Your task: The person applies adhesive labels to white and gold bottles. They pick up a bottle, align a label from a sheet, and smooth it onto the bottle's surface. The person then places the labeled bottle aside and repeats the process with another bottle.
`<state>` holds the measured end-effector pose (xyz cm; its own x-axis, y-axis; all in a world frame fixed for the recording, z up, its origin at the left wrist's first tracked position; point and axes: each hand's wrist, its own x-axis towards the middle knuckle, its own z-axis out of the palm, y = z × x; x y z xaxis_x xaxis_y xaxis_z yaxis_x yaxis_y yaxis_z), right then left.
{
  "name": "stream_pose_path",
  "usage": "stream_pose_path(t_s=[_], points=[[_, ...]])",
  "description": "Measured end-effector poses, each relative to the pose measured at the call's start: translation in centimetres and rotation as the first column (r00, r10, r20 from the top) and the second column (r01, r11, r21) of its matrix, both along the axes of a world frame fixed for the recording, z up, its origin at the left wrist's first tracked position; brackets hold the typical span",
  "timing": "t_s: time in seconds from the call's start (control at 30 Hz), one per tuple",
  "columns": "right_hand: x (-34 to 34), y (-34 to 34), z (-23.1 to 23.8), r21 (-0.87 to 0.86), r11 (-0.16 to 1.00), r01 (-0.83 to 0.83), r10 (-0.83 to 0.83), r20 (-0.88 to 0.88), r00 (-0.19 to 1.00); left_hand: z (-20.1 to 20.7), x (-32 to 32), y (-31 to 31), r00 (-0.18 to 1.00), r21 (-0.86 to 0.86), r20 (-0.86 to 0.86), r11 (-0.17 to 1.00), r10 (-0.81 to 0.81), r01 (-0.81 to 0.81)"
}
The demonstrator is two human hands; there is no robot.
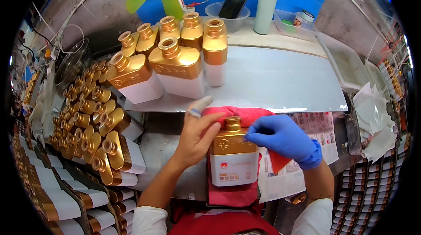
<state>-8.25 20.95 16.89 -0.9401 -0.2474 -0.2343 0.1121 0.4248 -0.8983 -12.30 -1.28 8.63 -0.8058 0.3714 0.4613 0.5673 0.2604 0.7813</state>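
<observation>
Gold-and-white bottle [234, 165] rests on pink cloth [232, 195], near centre; the blue-gloved right hand [280, 134] curls at its right shoulder, any pinch impossible to tell; the left hand [195, 135], fingers spread, is beside its neck [233, 123].

A phone [236, 0] leans in a clear bowl [234, 25] beside a flask [265, 9] (pale green).

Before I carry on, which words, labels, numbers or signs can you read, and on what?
I'm placing print, not quoting it.
Gold-and-white bottle on pink cloth: red round emblem and characters on white; raised round emblem on gold.
Rear bottles on grey board: raised markings, too small to read.
Printed sheet: small print, too blurred.
</observation>
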Motion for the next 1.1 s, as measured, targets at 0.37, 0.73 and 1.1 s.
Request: stream_pose_path(t_s=[0.37,0.73,1.1], points=[[-2.2,-1.2,-3.0,0.265,0.959,0.105,-0.085,-0.085,0.993,0.4,-4.1,0.2,0.914,-0.022,0.244,0.941,-0.323,0.338],[-2.2,-1.5,-2.9,0.303,0.945,0.126,-0.113,-0.058,0.992,-1.2,-6.2,0.3,0.844,0.081,0.286,0.890,-0.453,0.449],[-2.6,-1.5,-2.7,0.340,0.936,0.088,-0.074,-0.053,0.996,-0.7,-6.9,0.0,0.789,0.090,0.382,0.869,-0.482,0.487]])
